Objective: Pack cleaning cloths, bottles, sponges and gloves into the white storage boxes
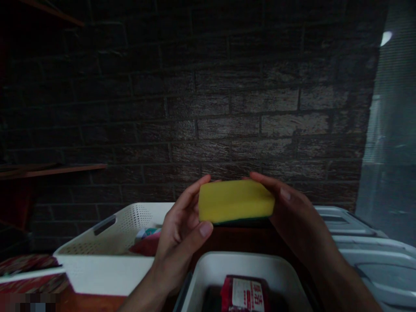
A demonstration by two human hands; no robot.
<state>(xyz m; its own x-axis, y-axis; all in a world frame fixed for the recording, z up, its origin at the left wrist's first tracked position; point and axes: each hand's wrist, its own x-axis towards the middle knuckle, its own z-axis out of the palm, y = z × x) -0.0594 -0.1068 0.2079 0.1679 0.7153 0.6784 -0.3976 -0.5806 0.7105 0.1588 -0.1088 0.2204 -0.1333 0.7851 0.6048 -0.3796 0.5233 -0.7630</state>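
Observation:
Between my two hands is a yellow sponge (235, 200) with a thin dark green layer along its lower edge. My left hand (182, 225) is closed on its left end, with the thumb at the lower corner. My right hand (289, 212) grips the other end, its thumb near the upper right corner. Below the sponge stands an open white bin (247, 258) holding a red package (245, 294) with a white printed label. The rest of the bin's inside is dark.
To the left stands a white perforated basket (107, 273) with a pink, white and teal package (147, 240) in it. Pale plastic lids (383, 264) lie at the right. A dark brick wall (224, 108) rises behind, and a wooden shelf (55, 171) juts in at the left.

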